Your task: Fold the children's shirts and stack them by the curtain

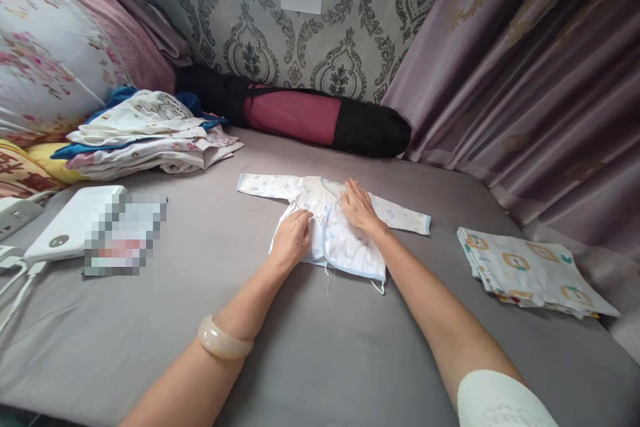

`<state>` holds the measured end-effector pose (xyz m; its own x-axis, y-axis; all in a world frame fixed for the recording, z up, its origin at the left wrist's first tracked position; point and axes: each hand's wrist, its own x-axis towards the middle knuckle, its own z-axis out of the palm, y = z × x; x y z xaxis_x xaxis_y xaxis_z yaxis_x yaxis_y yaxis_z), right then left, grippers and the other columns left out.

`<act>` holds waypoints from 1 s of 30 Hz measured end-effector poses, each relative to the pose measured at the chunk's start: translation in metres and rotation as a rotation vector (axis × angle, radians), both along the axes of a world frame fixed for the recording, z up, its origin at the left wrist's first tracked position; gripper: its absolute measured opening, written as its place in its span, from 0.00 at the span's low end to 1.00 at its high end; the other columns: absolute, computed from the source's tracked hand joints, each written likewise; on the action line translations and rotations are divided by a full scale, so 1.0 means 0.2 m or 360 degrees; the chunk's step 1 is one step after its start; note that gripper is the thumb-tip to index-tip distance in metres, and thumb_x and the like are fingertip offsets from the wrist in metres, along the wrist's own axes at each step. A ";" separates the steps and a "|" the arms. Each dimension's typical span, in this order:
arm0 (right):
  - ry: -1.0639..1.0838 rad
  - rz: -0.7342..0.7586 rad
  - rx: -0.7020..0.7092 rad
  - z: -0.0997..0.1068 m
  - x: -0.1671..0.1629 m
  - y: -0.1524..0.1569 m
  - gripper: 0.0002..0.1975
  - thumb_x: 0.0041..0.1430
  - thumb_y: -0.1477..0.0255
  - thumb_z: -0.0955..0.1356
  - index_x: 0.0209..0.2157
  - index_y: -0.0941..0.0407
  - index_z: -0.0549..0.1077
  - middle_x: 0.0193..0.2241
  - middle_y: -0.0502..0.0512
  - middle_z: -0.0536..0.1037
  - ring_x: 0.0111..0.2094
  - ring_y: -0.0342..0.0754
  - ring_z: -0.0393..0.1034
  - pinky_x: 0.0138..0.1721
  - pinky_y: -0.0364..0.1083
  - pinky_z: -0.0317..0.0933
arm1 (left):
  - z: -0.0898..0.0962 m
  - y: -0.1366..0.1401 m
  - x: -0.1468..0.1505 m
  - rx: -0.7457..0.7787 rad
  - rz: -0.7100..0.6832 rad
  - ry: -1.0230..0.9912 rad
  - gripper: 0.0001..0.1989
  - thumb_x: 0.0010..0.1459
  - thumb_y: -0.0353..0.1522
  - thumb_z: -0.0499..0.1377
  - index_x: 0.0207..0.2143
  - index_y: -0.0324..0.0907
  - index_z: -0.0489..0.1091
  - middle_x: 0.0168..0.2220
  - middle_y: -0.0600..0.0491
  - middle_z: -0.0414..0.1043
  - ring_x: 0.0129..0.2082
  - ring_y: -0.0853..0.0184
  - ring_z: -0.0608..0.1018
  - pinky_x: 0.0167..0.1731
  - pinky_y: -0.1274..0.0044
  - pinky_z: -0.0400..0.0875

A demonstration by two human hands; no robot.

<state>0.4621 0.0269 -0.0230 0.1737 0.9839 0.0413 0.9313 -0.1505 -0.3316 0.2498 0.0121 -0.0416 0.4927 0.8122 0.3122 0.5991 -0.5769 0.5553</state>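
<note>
A small white baby shirt with a pale blue print and blue edging lies spread on the grey bed sheet, both sleeves stretched out to the sides. My left hand is on the left part of its front, fingers bent and drawn together at the cloth beside a thin white tie; the fingertips are partly hidden. Flat against the upper right front, near the shoulder, rests my right hand, fingers extended. Loose ties and threads hang below the shirt's lower hem.
A folded printed cloth lies at the right. Stacked clothes, a white power bank with cables, and a blurred packet are at the left. A long black and red bag lies along the wall, beside purple curtains.
</note>
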 end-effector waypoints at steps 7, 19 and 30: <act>-0.0117 0.0132 -0.0209 -0.02 -0.10 -0.25 0.33 0.69 0.60 0.47 0.68 0.65 0.46 0.70 0.61 0.42 0.70 0.50 0.32 0.68 0.55 0.27 | 0.04 0.01 -0.03 -0.0324 0.0390 -0.0375 0.20 0.57 0.25 0.48 0.46 0.41 0.73 0.44 0.49 0.78 0.46 0.62 0.77 0.49 0.70 0.71; -0.0154 0.0365 -0.0204 0.01 -0.31 -0.51 0.32 0.70 0.58 0.49 0.69 0.60 0.46 0.70 0.61 0.39 0.70 0.54 0.30 0.67 0.60 0.25 | 0.00 0.11 -0.13 -0.0386 0.0681 -0.0914 0.17 0.52 0.28 0.48 0.39 0.39 0.74 0.41 0.48 0.79 0.44 0.63 0.78 0.48 0.72 0.71; -0.0097 0.0613 -0.0156 0.02 -0.40 -0.67 0.31 0.70 0.60 0.51 0.69 0.57 0.47 0.70 0.58 0.38 0.70 0.52 0.28 0.68 0.60 0.24 | 0.04 0.04 -0.07 -0.0285 0.0540 -0.0836 0.16 0.54 0.28 0.49 0.40 0.40 0.73 0.41 0.49 0.79 0.42 0.64 0.79 0.47 0.72 0.71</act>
<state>0.3829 -0.1076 -0.0191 -0.2083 0.9764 -0.0574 0.9433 0.1850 -0.2757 0.2358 0.0194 -0.0337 0.0185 0.9578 0.2870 0.3541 -0.2747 0.8939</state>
